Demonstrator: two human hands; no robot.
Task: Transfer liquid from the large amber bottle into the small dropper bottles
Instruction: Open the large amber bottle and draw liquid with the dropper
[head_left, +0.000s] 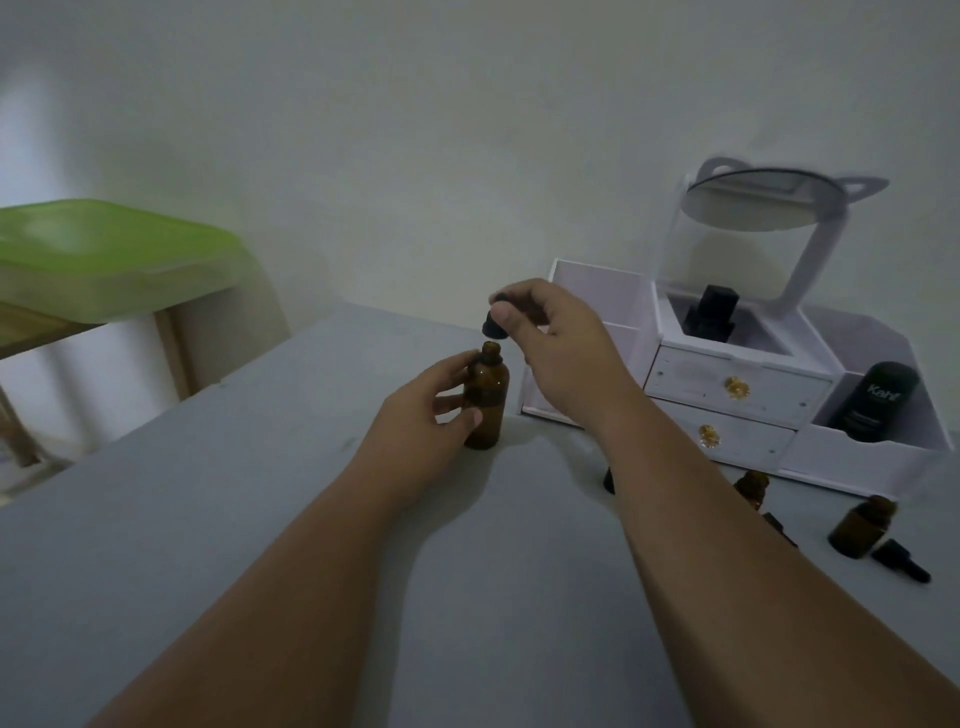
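The large amber bottle (485, 400) stands upright on the grey table (260, 519), its neck uncovered. My left hand (423, 410) grips its body from the left. My right hand (550, 338) pinches a black cap (493, 318) just above the bottle's mouth, apart from it. To the right, small amber dropper bottles stand without caps: one (753, 488) beside my right forearm, another (860, 526) further right. A black dropper cap (901, 560) lies by the latter. A dark piece (609, 479) peeks out behind my right forearm.
A white drawer organiser (737, 395) with a round mirror (753, 200) sits at the back right, holding a black tube (872, 402) and a black bottle (711, 312). A green plastic lid (104, 249) rests on a wooden stand at the left.
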